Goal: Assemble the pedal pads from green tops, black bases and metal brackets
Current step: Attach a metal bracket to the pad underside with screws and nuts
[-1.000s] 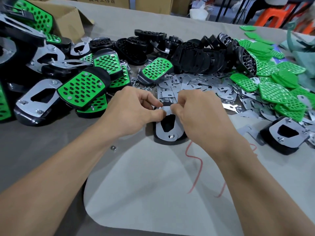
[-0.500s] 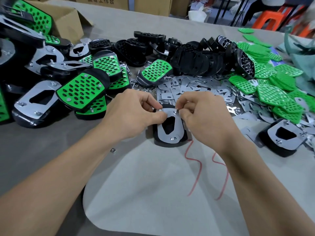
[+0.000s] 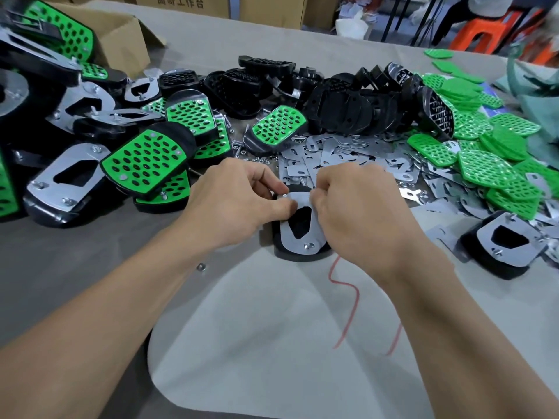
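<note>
A black pedal base (image 3: 299, 252) lies face down in front of me with a metal bracket (image 3: 290, 234) on top. My left hand (image 3: 233, 201) pinches a small nut at the bracket's far left corner. My right hand (image 3: 360, 207) pinches at the far right corner, and what it holds is hidden by its fingers. A fastener (image 3: 309, 245) sits in the bracket's near end. Loose brackets (image 3: 348, 158) lie just beyond the hands, black bases (image 3: 341, 107) behind them, green tops (image 3: 484, 164) to the right.
Finished pads (image 3: 145, 161) are heaped at the left by a cardboard box (image 3: 121, 34). Another bracketed base (image 3: 502, 246) lies at the right. A loose nut (image 3: 201, 267) sits by my left forearm. A pale sheet with red lines (image 3: 272, 343) covers the near table.
Both hands stay at the bracket's far corners; the fingers have shifted slightly as they work the fasteners. The pad has not moved on the table.
</note>
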Demonstrator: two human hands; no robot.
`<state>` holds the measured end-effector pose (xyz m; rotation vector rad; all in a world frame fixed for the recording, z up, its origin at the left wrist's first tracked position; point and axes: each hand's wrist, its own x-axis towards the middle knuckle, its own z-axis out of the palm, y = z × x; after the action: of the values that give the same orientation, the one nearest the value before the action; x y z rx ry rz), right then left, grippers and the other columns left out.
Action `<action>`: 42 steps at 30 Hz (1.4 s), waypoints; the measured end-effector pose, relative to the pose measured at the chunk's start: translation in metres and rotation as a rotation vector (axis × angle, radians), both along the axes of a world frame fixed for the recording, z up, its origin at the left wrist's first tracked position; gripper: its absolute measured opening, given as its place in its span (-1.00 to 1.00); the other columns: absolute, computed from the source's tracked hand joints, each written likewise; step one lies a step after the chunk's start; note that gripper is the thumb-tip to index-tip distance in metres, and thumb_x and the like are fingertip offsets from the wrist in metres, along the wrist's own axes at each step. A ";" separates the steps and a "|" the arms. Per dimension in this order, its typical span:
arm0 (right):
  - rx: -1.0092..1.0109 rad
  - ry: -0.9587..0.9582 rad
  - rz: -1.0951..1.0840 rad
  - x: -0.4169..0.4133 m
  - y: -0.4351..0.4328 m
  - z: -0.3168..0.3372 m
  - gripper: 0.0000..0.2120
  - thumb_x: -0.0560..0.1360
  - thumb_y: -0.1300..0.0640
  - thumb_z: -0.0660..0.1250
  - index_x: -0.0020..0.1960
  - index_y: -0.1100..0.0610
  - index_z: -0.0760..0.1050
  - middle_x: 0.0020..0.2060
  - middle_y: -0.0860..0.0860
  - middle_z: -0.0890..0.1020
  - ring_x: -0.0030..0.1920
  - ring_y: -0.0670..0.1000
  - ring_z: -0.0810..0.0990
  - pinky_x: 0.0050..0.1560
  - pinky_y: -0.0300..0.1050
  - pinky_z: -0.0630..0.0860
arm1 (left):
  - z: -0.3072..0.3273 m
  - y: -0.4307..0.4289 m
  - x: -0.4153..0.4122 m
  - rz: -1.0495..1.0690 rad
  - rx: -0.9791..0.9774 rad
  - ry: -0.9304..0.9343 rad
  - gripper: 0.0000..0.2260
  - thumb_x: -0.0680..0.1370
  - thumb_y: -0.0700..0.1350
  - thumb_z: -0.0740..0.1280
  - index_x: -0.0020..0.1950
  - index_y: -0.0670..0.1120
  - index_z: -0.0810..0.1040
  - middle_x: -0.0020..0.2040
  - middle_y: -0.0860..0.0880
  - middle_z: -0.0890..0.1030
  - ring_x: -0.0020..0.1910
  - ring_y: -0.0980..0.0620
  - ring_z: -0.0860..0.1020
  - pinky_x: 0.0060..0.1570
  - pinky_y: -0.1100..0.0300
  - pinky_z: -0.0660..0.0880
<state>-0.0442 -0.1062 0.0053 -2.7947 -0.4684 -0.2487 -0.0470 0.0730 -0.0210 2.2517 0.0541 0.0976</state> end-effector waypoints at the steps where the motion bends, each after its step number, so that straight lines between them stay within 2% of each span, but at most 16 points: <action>1: -0.029 -0.012 -0.013 -0.002 0.001 -0.002 -0.82 0.47 0.23 0.27 -0.29 0.10 0.37 -0.46 0.07 0.44 -0.34 0.19 0.46 -0.40 -0.03 0.34 | 0.000 0.000 0.000 0.001 0.002 -0.001 -0.76 0.20 0.26 0.49 -0.18 0.30 0.65 -0.36 0.21 0.65 -0.41 0.22 0.53 -0.15 0.09 0.51; 3: -0.046 -0.047 -0.038 -0.005 0.003 -0.003 -0.82 0.47 0.20 0.27 -0.28 0.10 0.34 -0.45 0.06 0.43 -0.34 0.18 0.44 -0.39 -0.04 0.24 | 0.000 0.000 0.000 0.000 0.005 -0.002 -0.76 0.20 0.27 0.48 -0.17 0.30 0.64 -0.35 0.22 0.65 -0.40 0.22 0.54 -0.13 0.08 0.53; 5: 0.010 -0.079 -0.031 -0.005 0.002 -0.003 -0.94 0.48 0.16 0.29 -0.15 0.06 0.41 -0.39 0.00 0.51 -0.29 0.15 0.47 -0.31 0.00 0.34 | 0.000 0.000 0.000 -0.007 0.003 -0.002 -0.75 0.20 0.27 0.49 -0.16 0.30 0.64 -0.36 0.21 0.65 -0.41 0.23 0.54 -0.14 0.09 0.52; 7: 0.093 -0.053 0.033 -0.005 0.000 -0.002 -0.83 0.46 0.24 0.29 -0.02 0.00 0.45 -0.38 -0.04 0.53 -0.27 0.12 0.49 -0.23 0.04 0.45 | 0.000 0.001 0.001 -0.010 0.004 -0.003 -0.75 0.20 0.27 0.49 -0.16 0.30 0.64 -0.36 0.21 0.65 -0.42 0.23 0.53 -0.16 0.09 0.51; 11: 0.131 0.035 0.052 0.000 -0.004 -0.001 -0.76 0.43 0.35 0.27 -0.10 0.02 0.54 -0.46 -0.09 0.45 -0.34 -0.02 0.45 -0.38 -0.05 0.38 | -0.001 0.001 0.001 0.001 0.006 -0.004 -0.76 0.19 0.26 0.49 -0.18 0.28 0.65 -0.35 0.20 0.65 -0.39 0.19 0.54 -0.12 0.04 0.54; 16: -0.015 0.005 0.063 -0.005 0.000 0.002 -0.77 0.45 0.34 0.29 -0.01 0.05 0.39 -0.37 -0.06 0.45 -0.29 0.10 0.47 -0.39 -0.03 0.21 | -0.001 0.001 0.001 -0.019 -0.001 -0.012 -0.75 0.21 0.27 0.49 -0.16 0.30 0.64 -0.36 0.20 0.64 -0.42 0.22 0.51 -0.19 0.12 0.47; 19: -0.151 -0.038 0.055 -0.010 0.007 0.003 -0.72 0.42 0.30 0.28 0.00 0.05 0.25 -0.39 -0.08 0.38 -0.38 0.02 0.31 -0.36 -0.04 0.07 | -0.001 0.002 0.001 -0.026 0.001 -0.013 -0.75 0.21 0.27 0.49 -0.15 0.30 0.64 -0.36 0.20 0.65 -0.43 0.24 0.51 -0.19 0.13 0.45; 21: -0.223 -0.062 0.016 -0.010 0.010 0.004 -0.66 0.35 0.27 0.28 -0.01 0.03 0.21 -0.40 -0.07 0.36 -0.41 -0.04 0.21 -0.24 -0.04 0.10 | -0.002 0.002 0.001 -0.026 0.003 -0.011 -0.75 0.21 0.27 0.48 -0.15 0.30 0.64 -0.36 0.20 0.65 -0.42 0.24 0.52 -0.19 0.13 0.45; 25: -0.328 -0.087 -0.004 -0.009 0.010 0.000 -0.74 0.41 0.23 0.24 -0.25 0.03 0.15 -0.37 -0.05 0.32 -0.42 -0.03 0.14 -0.13 -0.02 0.11 | -0.001 0.001 0.001 -0.017 0.012 -0.007 -0.76 0.20 0.26 0.48 -0.16 0.31 0.64 -0.36 0.22 0.64 -0.42 0.25 0.52 -0.20 0.15 0.44; 27: -0.264 -0.193 -0.001 -0.008 0.008 -0.003 -0.70 0.46 0.21 0.28 -0.30 0.06 0.17 -0.43 -0.06 0.32 -0.46 0.00 0.22 -0.15 -0.01 0.18 | -0.001 0.001 0.001 -0.011 0.014 -0.006 -0.76 0.19 0.26 0.48 -0.17 0.32 0.64 -0.35 0.22 0.64 -0.42 0.25 0.52 -0.20 0.14 0.46; 28: -0.148 -0.225 -0.011 -0.008 0.006 -0.003 -0.72 0.48 0.19 0.31 -0.28 0.06 0.22 -0.47 -0.06 0.34 -0.47 0.02 0.28 -0.17 0.01 0.23 | -0.001 0.001 0.001 -0.013 0.013 -0.007 -0.76 0.20 0.26 0.48 -0.17 0.32 0.64 -0.35 0.22 0.65 -0.42 0.25 0.52 -0.20 0.15 0.46; 30: 0.069 -0.144 0.008 -0.006 0.002 -0.005 -0.88 0.51 0.17 0.27 -0.13 0.02 0.35 -0.44 -0.06 0.47 -0.40 0.05 0.43 -0.20 0.03 0.28 | 0.000 0.001 0.000 -0.019 0.010 -0.007 -0.76 0.20 0.27 0.48 -0.16 0.31 0.64 -0.35 0.22 0.65 -0.42 0.25 0.52 -0.20 0.15 0.45; 32: 0.090 -0.033 0.051 -0.003 -0.001 -0.005 -0.82 0.45 0.26 0.25 -0.05 0.01 0.43 -0.38 -0.06 0.53 -0.28 0.09 0.49 -0.26 0.04 0.37 | 0.000 0.001 0.000 -0.015 0.016 -0.010 -0.76 0.20 0.27 0.49 -0.17 0.31 0.65 -0.35 0.22 0.65 -0.40 0.25 0.54 -0.18 0.13 0.47; 37: 0.121 0.025 0.014 -0.001 -0.004 -0.006 -0.87 0.51 0.25 0.24 -0.18 0.06 0.39 -0.41 -0.01 0.49 -0.29 0.10 0.47 -0.33 0.04 0.40 | 0.000 0.001 0.000 0.005 0.028 -0.004 -0.75 0.18 0.28 0.49 -0.18 0.32 0.65 -0.33 0.24 0.65 -0.36 0.23 0.57 -0.09 0.05 0.57; 40: 0.147 0.026 -0.008 -0.002 -0.004 -0.005 -0.89 0.49 0.26 0.25 -0.12 0.05 0.44 -0.37 -0.03 0.53 -0.23 0.13 0.49 -0.23 0.04 0.46 | -0.001 0.001 0.001 0.005 0.022 -0.003 -0.72 0.16 0.32 0.47 -0.18 0.31 0.65 -0.33 0.24 0.65 -0.38 0.24 0.56 -0.11 0.05 0.56; 42: 0.166 0.057 -0.070 -0.004 -0.008 -0.001 -0.77 0.45 0.27 0.24 0.01 0.01 0.52 -0.28 -0.06 0.61 -0.14 0.12 0.55 -0.10 0.01 0.51 | -0.001 0.002 0.001 0.000 0.022 -0.003 -0.69 0.14 0.35 0.45 -0.18 0.31 0.65 -0.33 0.25 0.65 -0.38 0.25 0.55 -0.12 0.06 0.55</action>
<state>-0.0480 -0.1139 0.0042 -2.6509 -0.3215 -0.2126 -0.0457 0.0748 -0.0224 2.2739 0.0521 0.1017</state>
